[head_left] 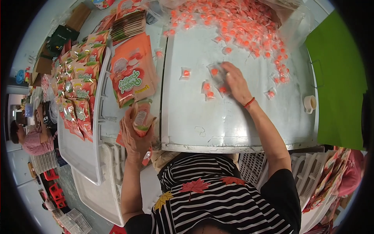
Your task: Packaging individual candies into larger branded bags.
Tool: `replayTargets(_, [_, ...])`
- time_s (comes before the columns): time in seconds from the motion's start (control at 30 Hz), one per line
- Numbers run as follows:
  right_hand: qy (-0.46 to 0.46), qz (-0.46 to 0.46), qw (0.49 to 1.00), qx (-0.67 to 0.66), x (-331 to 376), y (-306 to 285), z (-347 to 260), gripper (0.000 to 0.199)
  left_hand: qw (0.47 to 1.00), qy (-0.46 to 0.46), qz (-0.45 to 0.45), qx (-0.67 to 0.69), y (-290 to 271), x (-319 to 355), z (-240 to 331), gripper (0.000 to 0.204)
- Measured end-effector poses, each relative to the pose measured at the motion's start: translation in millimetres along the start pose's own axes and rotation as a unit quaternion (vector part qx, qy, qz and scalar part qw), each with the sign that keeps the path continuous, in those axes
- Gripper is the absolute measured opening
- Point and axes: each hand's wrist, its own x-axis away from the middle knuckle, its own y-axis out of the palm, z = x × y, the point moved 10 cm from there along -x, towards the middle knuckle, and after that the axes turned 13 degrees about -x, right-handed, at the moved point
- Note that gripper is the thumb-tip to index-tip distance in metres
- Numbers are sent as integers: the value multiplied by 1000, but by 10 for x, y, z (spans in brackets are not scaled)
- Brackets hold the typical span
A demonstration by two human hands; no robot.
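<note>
Coral-and-green printed film forms the small pouch [142, 115] held in the person's left hand [133, 139], seen in the head view, the only one. The left thumb and fingers are clamped around its sides, near the edge of the left-hand worktop. The pouch seems to gape upward; squeezed harder, its soft mouth could fold inward and turn a candy aside, or a loosened grip could let it tip.

Over the pale tabletop [194, 128], the right hand [236, 82] reaches among orange-red candies in clear wrappers [214, 71]. Its fingers look close together and bent, but blur at the tips prevents telling whether they pinch a candy. Two wrapped candies [208, 90] lie touching or nearly so just left of the hand; slick wrappers could make one slide away, or two come up together and upset a count.

Between the two surfaces runs a dark seam [164, 78], where a candy dropped on the way across might lodge. The stack of flat pouches [132, 72] lies just beyond the left hand, so a careless wrist could fan it out. At the far side, the loose candy heap [243, 23] might slump if brushed. The cream cup [309, 104], near the right edge, could be knocked off by a wide elbow.
</note>
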Motion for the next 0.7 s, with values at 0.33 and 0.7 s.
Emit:
replayTargets(0.33, [-182,-128,963,152,-174,936,-471,47,1000,-20,-6,8,-12,2,-37,79])
replayTargets(0.7, [-197,-110,966,125,118,1781,-698,42,1000,-15,2,-13,-4,-43,-71,79])
